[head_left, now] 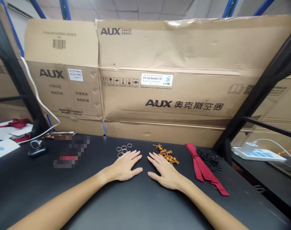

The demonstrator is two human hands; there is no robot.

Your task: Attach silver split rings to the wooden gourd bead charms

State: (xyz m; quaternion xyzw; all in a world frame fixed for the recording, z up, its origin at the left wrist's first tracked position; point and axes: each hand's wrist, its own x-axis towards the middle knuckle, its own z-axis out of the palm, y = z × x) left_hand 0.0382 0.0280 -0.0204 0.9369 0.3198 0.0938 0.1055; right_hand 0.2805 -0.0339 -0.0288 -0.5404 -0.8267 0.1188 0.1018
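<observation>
Gourd-shaped beads (169, 152) lie on the black table (145, 204) just far and right of the right hand's (166, 172) fingers, the nearer hand, with the pile's long axis running far left to near right. Our hands are palm down, fingers spread and apparently grasping nothing, though we can't tell whether the right fingertips touch the beads. Metal rings (123, 149) sit just far and left of our left hand (125, 167), the nearest ring close to its fingers.
</observation>
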